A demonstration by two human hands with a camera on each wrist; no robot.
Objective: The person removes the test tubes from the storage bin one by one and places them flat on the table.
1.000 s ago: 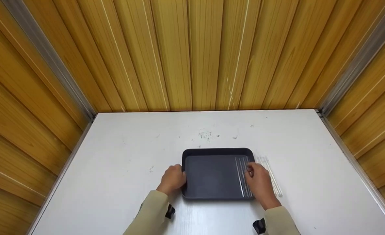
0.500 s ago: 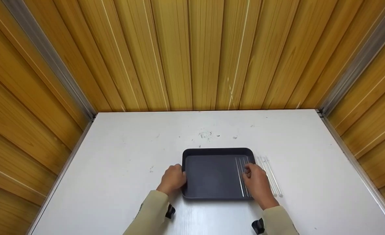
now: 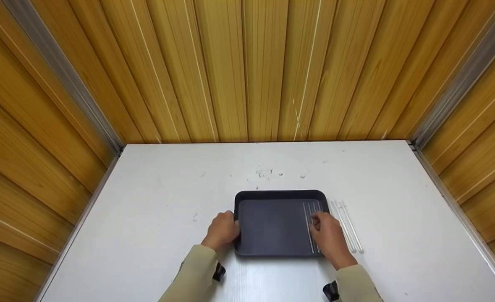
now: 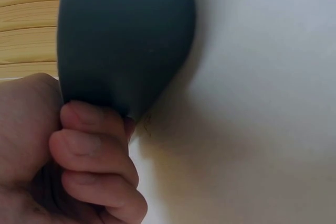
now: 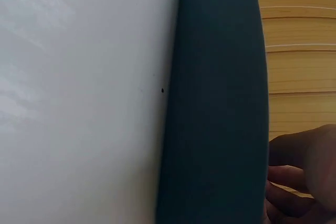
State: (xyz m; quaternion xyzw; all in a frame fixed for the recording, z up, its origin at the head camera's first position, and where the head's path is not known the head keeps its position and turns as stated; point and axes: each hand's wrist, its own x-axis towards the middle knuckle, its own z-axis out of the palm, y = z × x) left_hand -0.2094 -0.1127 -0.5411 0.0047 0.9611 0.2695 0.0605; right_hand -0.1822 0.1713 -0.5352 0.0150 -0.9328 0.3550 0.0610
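From the head view I cannot make out what my right hand's (image 3: 329, 237) fingertips are doing: its back covers the near right part of the tray (image 3: 272, 226), and the right wrist view shows only the tray's dark outer wall (image 5: 215, 103) and a few curled fingers (image 5: 286, 182) cut off at the frame edge. Whether they pinch one of the thin clear rods inside the tray (image 3: 310, 207) or only rest on them I cannot tell. The left wrist view is close and blurred, filled by the tray's rounded corner (image 4: 121, 40). Around the tray the white desk (image 3: 146, 201) carries a few faint scuff marks (image 3: 266, 173) on its far side, and wooden panel walls (image 3: 247, 67) close it in on three sides. More clear rods (image 3: 348, 226) lie on the desk just right of the tray, beside my right hand. My left hand (image 3: 223, 230) grips the tray's left rim at its near corner, fingers (image 4: 94, 145) curled under the edge. The tray sits flat near the middle of the desk, toward the near side.
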